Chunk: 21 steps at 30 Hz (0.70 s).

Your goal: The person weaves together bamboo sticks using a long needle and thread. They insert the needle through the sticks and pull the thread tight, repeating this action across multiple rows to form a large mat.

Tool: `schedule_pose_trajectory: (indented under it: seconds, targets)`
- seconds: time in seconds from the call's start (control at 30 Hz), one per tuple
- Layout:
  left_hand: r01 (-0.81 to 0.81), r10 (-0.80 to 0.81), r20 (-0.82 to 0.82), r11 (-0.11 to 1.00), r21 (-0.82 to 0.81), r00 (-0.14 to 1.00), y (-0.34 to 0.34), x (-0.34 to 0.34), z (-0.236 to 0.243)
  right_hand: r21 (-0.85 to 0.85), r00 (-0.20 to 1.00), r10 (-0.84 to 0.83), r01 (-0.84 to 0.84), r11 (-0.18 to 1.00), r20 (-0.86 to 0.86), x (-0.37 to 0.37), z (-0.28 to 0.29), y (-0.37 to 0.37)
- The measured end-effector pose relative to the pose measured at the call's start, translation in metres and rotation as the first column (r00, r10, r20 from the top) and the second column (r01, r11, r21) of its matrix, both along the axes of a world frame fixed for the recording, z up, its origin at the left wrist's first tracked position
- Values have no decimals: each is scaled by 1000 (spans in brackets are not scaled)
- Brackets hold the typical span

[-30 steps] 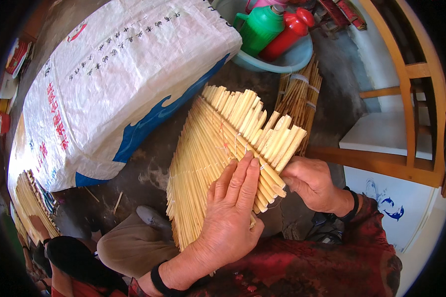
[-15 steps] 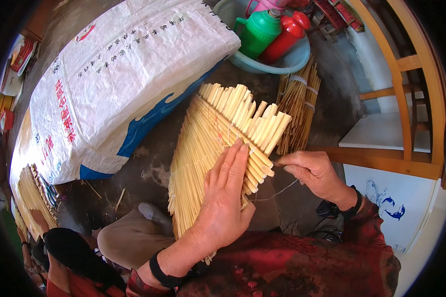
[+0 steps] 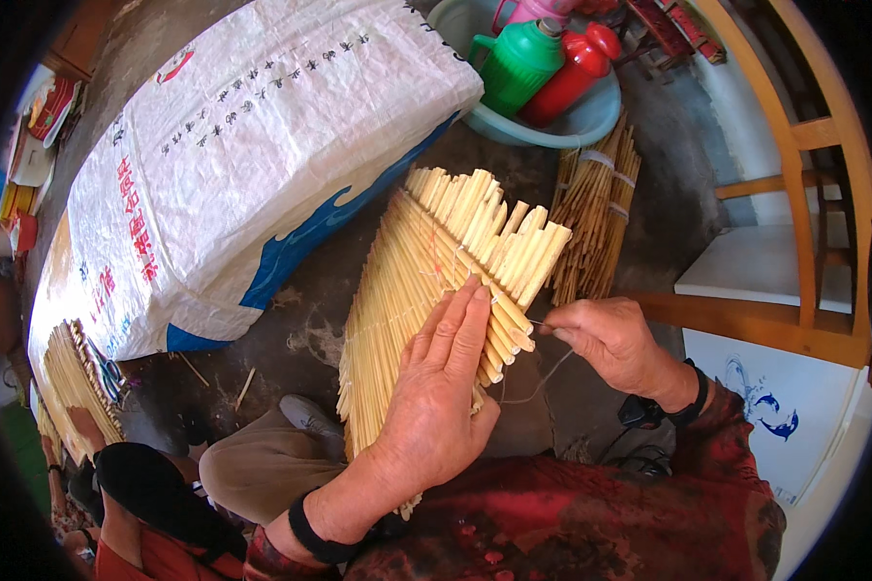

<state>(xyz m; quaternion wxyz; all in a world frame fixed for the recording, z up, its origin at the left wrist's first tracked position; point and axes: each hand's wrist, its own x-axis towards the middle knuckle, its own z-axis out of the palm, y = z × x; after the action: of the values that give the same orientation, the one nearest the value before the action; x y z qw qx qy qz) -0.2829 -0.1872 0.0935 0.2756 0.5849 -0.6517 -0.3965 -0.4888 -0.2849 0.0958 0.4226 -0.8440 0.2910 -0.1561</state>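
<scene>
A fan-shaped piece of pale stalks [image 3: 389, 300], stitched together in rows, lies slanted across my lap. Its cut ends form a stepped edge at the top right. My left hand [image 3: 436, 387] rests flat on it, fingers stretched out and together over the stitched band. At the piece's right edge my right hand [image 3: 615, 341] pinches a thin needle [image 3: 539, 323], its tip against the stalk ends. A pale thread [image 3: 550, 375] hangs in a loose curve between the right fingers and the stalks near my left thumb.
A large white and blue woven sack [image 3: 262, 165] covers something bulky at left. Behind stand a light blue basin [image 3: 591, 126] with green and red flasks, and a tied bundle of stalks [image 3: 596, 213]. A wooden frame [image 3: 794, 194] is at right. Scissors [image 3: 109, 376] and another person's stalk work lie left.
The whole view has shifted slightly to the right. Both hands keep nearly the same place on the stalks, and the thread's curve has changed a little.
</scene>
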Motion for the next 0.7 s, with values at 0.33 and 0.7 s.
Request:
schedule_pose_trajectory:
  seconds: [0.33, 0.7]
  targets:
    - [30, -31, 43, 999, 20, 999, -3, 3, 1, -6, 999, 33, -33, 999, 19, 6, 2, -5]
    - [42, -44, 51, 998, 39, 998, -5, 6, 5, 48, 999, 45, -45, 998, -2, 11, 8, -9]
